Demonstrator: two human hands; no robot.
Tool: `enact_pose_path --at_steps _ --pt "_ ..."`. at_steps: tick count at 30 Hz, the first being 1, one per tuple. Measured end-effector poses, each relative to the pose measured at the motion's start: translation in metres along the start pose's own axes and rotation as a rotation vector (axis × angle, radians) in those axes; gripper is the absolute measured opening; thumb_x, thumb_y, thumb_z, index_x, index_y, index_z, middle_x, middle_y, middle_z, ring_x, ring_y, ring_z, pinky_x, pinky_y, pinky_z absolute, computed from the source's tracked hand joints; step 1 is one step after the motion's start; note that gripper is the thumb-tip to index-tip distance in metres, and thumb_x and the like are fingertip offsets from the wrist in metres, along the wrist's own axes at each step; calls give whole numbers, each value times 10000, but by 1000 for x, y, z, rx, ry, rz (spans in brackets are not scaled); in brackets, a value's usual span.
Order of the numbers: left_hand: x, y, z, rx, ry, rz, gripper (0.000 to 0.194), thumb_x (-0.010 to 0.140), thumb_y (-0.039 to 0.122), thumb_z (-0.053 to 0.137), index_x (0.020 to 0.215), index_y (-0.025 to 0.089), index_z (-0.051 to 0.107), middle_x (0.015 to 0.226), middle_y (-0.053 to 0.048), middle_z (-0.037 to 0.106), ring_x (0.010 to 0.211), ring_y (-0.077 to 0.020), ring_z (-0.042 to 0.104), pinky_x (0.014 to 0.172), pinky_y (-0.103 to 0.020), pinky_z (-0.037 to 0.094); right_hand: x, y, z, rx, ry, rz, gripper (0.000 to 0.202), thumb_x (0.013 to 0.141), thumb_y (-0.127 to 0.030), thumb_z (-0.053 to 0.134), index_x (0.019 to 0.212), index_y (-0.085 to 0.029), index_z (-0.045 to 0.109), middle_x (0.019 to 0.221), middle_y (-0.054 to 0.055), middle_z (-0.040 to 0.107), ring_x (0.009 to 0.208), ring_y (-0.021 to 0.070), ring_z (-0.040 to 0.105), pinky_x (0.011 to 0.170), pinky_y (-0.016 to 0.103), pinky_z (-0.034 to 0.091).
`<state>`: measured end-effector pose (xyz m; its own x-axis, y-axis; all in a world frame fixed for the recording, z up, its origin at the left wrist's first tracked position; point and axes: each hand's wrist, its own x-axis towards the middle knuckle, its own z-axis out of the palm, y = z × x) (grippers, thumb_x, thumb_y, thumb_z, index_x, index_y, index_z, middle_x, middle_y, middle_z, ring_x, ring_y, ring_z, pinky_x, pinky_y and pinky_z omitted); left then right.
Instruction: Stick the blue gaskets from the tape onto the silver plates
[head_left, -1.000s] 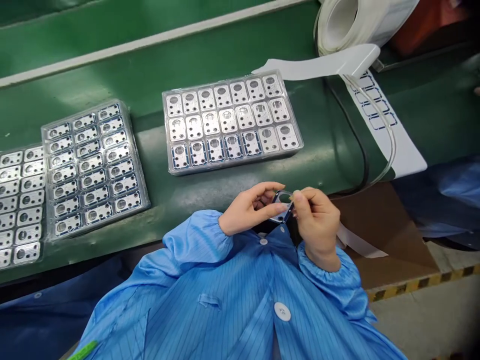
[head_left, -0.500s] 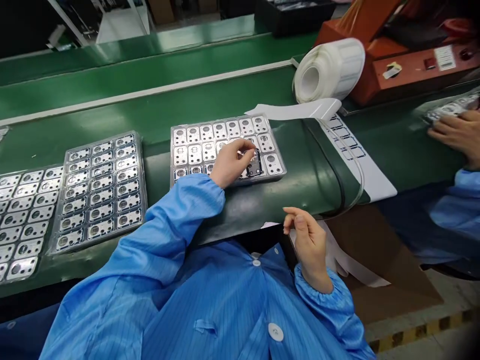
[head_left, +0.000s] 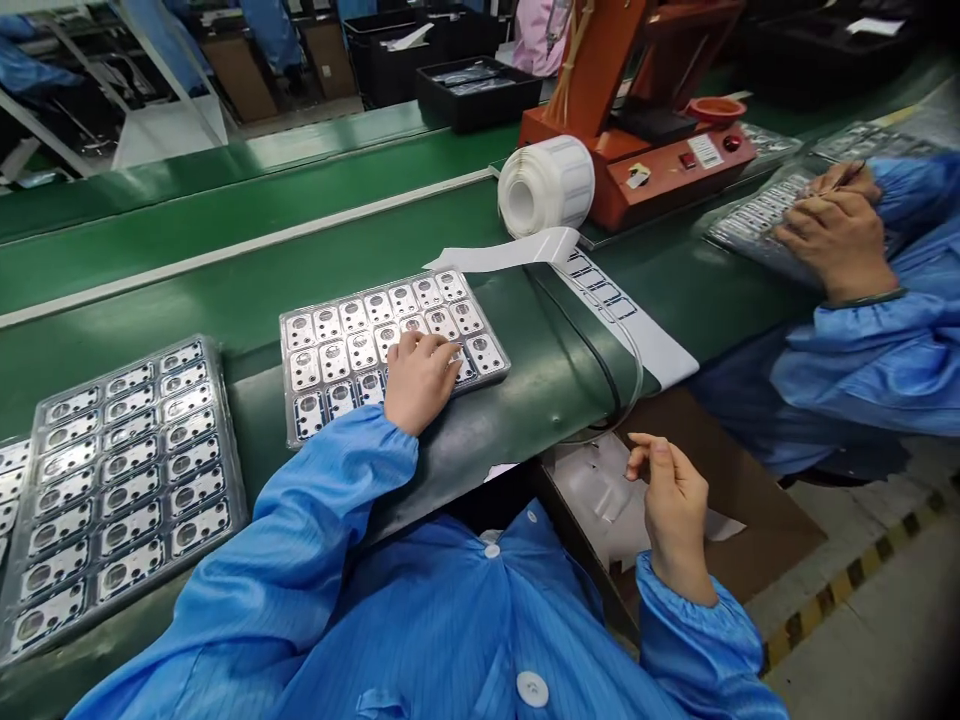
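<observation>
My left hand (head_left: pixel 424 380) rests palm down on a clear plastic tray (head_left: pixel 501 372), its fingers stretched over the small metal plates. The plates lie in rows, each with a round window and dark holes; those in the front row show dark blue edges. Whatever lies under my left fingers is hidden. My right hand (head_left: pixel 675 500) hovers off the bench edge, above an open cardboard box (head_left: pixel 780 510) with white strip and clear film in it. Its thumb and curled fingers are pressed together; anything between them is too small to make out.
A second filled tray (head_left: pixel 124 470) lies to the left. Behind stand a label roll (head_left: pixel 547 185) and an orange machine (head_left: pixel 660 180). A white sheet with dark blue frames (head_left: pixel 622 320) and a cable (head_left: pixel 592 350) lie right of the tray. A co-worker's hands (head_left: pixel 847 230) handle a bagged tray.
My left hand has gone from pinching at a dark-edged plate to lying with fingers out on the tray. The view has shifted right, and the co-worker's second hand now shows.
</observation>
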<state>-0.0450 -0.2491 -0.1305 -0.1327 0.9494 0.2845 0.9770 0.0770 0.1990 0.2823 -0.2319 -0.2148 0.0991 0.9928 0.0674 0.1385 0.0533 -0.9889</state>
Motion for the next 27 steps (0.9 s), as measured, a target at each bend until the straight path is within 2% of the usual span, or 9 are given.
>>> enact_pose_path --at_steps 3,6,9,11,13,16,21,24,27 --pt "-17 -1 -4 29 -54 170 300 998 344 462 1140 216 693 1233 -90 699 1201 -344 508 971 -535 382 20 15 -5 24 121 63 489 850 -637 609 925 -161 698 681 -22 556 587 100 496 559 251 412" --pt "-32 -1 -10 27 -12 222 290 970 322 521 1195 211 667 1304 -113 664 1248 -370 497 1009 -584 390 51 38 -13 28 224 133 538 807 -677 603 920 -157 681 664 -30 535 557 90 479 527 242 416" --pt "-48 3 -21 -78 75 250 299 948 291 563 1225 212 642 1300 -122 658 1228 -347 531 1010 -561 449 90 61 -24 6 333 221 537 842 -657 549 962 -147 667 679 -16 550 558 94 491 507 240 425" --pt "-60 11 -29 -223 88 294 262 941 255 574 1189 225 650 1230 -108 686 1166 -297 587 1000 -498 498 116 73 -28 -14 350 271 460 896 -574 553 1035 -148 656 770 10 608 623 109 550 562 258 477" --pt "-72 22 -34 -378 53 330 224 942 221 567 1145 238 660 1154 -88 708 1085 -241 641 952 -410 549 138 79 -27 -31 308 299 366 936 -476 592 1100 -151 633 932 37 654 756 134 619 677 302 538" --pt "-86 41 -32 -544 -52 338 194 953 207 550 1100 241 671 1076 -65 731 982 -187 687 853 -306 589 160 83 -20 -47 158 323 319 952 -407 615 1139 -150 626 1095 60 661 914 174 654 796 360 568" --pt "-91 61 -12 -685 -216 330 190 970 226 526 1066 230 690 1038 -54 750 958 -177 708 849 -292 594 164 82 -27 -80 -143 399 229 920 -360 667 985 -141 678 969 36 703 860 161 670 819 366 564" --pt "-86 69 -1 -751 -327 317 196 973 254 525 1064 225 696 1037 -50 754 955 -179 707 852 -300 586 149 77 -50 -84 -269 414 283 681 -323 869 825 -129 722 844 52 739 807 194 677 853 399 540" --pt "-75 83 9 -808 -426 290 200 972 278 528 1036 215 707 1029 -44 758 956 -181 705 871 -307 571 130 67 -75 -53 -301 374 446 436 -354 954 770 -133 757 838 95 766 846 258 678 903 427 510"
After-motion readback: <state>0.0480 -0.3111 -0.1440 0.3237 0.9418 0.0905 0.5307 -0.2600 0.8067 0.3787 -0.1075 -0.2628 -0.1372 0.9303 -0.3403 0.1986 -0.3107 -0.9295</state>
